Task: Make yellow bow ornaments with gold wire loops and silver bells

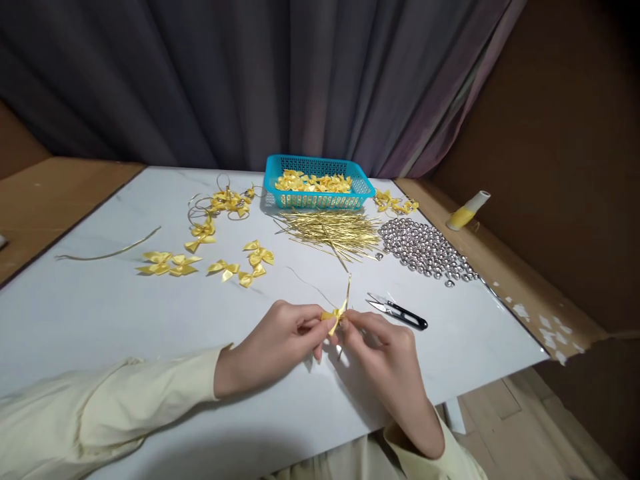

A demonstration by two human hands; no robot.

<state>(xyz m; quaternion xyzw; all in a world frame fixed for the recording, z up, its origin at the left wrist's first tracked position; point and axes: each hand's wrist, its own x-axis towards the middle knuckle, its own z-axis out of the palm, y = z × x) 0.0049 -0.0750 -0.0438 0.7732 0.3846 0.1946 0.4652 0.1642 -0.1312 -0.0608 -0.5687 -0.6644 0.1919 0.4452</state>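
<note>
Near the front of the table, my left hand (293, 333) and my right hand (383, 343) meet over a yellow ribbon bow (336, 319). The left fingers pinch one side of the bow, and the right thumb and fingers close on its other side. A gold twist tie (349, 290) stands up from the bow and its lower end pokes out beneath. From the bow a thin thread (313, 285) trails to the upper left. How the tie passes around the bow is hidden by my fingertips. Black-handled thread snips (400, 312) lie just right of my right hand.
A blue basket (320, 200) of yellow bows stands at the back, behind a heap of gold twist ties (333, 233). Silver bells (425, 247) are piled at right. Loose bows (167, 262) lie at left, near a single tie (110, 253). A yellow thread spool (467, 211) stands on cardboard.
</note>
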